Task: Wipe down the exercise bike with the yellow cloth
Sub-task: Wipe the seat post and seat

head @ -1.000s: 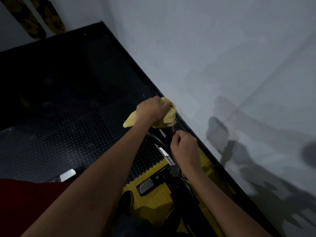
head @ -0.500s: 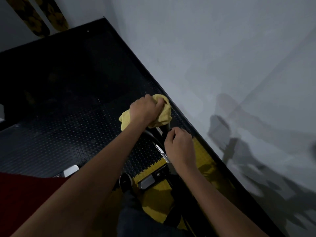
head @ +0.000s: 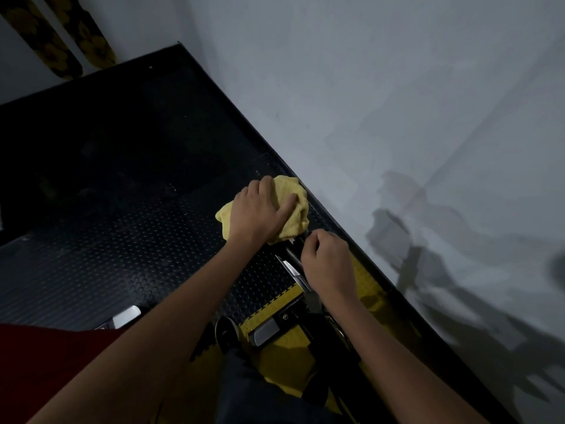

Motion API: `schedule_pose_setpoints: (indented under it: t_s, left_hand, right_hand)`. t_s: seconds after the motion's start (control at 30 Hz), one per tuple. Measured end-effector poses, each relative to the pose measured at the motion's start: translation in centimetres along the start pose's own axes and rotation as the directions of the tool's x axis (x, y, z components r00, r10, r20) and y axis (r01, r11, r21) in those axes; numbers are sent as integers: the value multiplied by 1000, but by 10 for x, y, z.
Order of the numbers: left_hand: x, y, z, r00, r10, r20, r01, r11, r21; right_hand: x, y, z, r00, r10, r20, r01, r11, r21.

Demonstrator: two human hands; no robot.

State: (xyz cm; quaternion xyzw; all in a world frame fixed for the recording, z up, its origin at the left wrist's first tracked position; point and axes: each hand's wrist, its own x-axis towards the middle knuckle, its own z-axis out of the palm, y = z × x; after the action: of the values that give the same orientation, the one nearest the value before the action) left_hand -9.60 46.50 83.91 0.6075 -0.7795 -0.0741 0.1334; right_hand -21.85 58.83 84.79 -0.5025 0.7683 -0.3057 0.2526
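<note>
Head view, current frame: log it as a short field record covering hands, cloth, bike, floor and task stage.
left hand: left hand grips the bunched yellow cloth and presses it on the bike's dark top end
right hand: right hand curled round a dark bar of the exercise bike, just below the cloth
bike: black frame with silver parts, largely hidden by the arms
floor: black studded mat, yellow mat under the bike
surroundings: grey wall on the right
stage: wiping under way
</note>
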Motion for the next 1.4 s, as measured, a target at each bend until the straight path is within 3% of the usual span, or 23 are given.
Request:
schedule_pose_setpoints:
  t_s: [0.13,0.4,0.5,0.63,0.77,0.87,0.93,1.1,1.17,1.27,1.33,1.4]
  left_hand:
    - [3,4,-3,999,-36,-16,37,999,29]
    - [57,21,-14,927,-258,272,248,966,70]
    - [44,21,-7,962,-208,179,197,978,74]
    - [1,5,2,1000,-16,-12,16,999,37]
    - [-12,-2,0,999,-19,-43,20,1000,15]
    - [7,12,-6,992,-127,23,125,989,83]
    - [29,21,-10,964,-229,137,216,971,103]
    - [67,33,-13,872,-346,345,366,931,9]
    - [62,37,-13,896,-329,300,339,941,20]
    - [32,29,-5,983,-157,95,151,986,67]
    - [8,20,0,998,-51,-37,53,996,65]
    - [1,15,1,997,-43,-65,47,997,57]
  right_hand:
    - [2,-1,1,1000,5,1,-5,1000,-17]
    - [7,1,5,999,-24,-23,24,999,-27]
    - [4,2,5,1000,-16,-19,16,1000,-6]
    - [2,3,4,1000,-13,-15,13,1000,-11]
    - [4,1,6,1000,2,-17,-3,1000,-14]
    - [4,2,7,999,-14,-37,13,999,-37]
    - [4,3,8,999,-20,-47,17,999,-52]
    - [5,4,8,998,-40,-49,39,999,-27]
    - [6,4,8,998,-33,-52,31,999,-32]
    - [3,5,9,998,-22,-55,21,1000,-23]
    - [3,5,8,998,-28,-56,27,999,-23]
    - [3,5,8,998,-39,-56,38,999,-24]
